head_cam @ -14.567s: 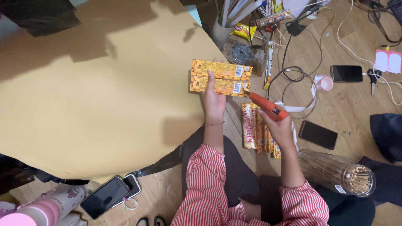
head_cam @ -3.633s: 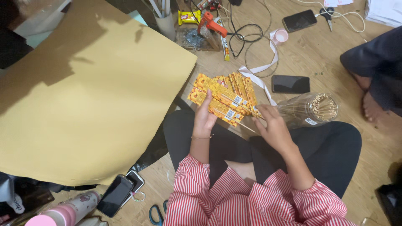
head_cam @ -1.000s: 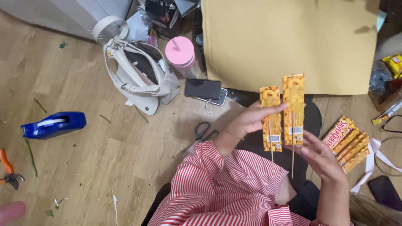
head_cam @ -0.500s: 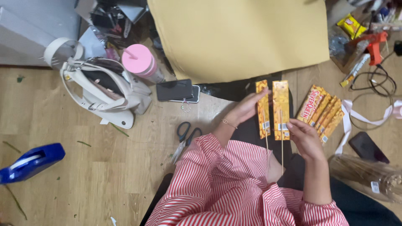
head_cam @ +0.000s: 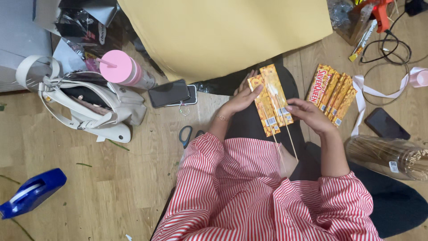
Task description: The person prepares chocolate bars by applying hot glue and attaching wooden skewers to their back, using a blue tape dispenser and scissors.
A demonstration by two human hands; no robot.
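Seated on a wooden floor [head_cam: 111,187], we hold two orange chocolate bars [head_cam: 270,99] mounted on thin wooden skewers [head_cam: 290,140] over our lap. Our left hand [head_cam: 240,100] lies against the left-hand bar, its fingers [head_cam: 249,87] stretched flat and together along the wrapper's edge. Our right hand [head_cam: 310,115] meets the right-hand bar at its lower end, fingers [head_cam: 294,107] curled and pinched on the wrapper where the skewer leaves it. The two bars sit side by side between both sets of fingers, touching, tilted slightly leftward at the top, their skewers trailing down toward our red-striped shirt [head_cam: 267,196].

Just right of the right fingers, a fanned stack of more bars [head_cam: 332,93] rests on the floor, with a pale ribbon [head_cam: 379,91] and a dark phone [head_cam: 387,125] beyond it. A clear jar of skewers [head_cam: 388,156] lies below the right wrist. Beyond the fingertips spreads a large tan paper sheet [head_cam: 223,31]. Left of the left fingers lie two stacked phones [head_cam: 171,93], scissors [head_cam: 186,135], a pink-lidded tumbler [head_cam: 122,71], a cream handbag [head_cam: 89,105] and, farther off, a blue tape dispenser [head_cam: 31,192].
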